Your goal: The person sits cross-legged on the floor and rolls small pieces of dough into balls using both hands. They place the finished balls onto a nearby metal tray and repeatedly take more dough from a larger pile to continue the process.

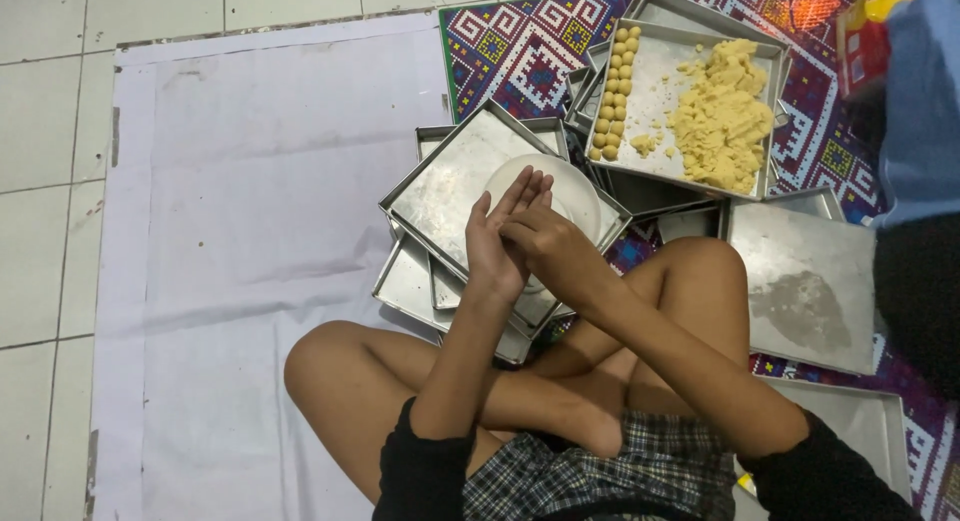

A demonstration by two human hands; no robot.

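Dough, if any lay between the palms, was hidden: the left hand and the right hand were pressed flat against each other, fingers straight, above a white round plate. Whether that grip enclosed a piece could not be told from the head view. The posture fitted the rolling step, a small portion being turned into a ball between the palms; that was a judgement, not something seen. The plate sat on the top tray of a stack of empty metal trays on the floor, just ahead of the person's crossed legs. Beyond it, a further tray carried the pile of yellow dough at its right and two rows of finished balls along its left edge. Another empty tray lay to the right on a patterned mat, with a white sheet to the left. A next move would call for parting the palms gently so a ball kept its round form.
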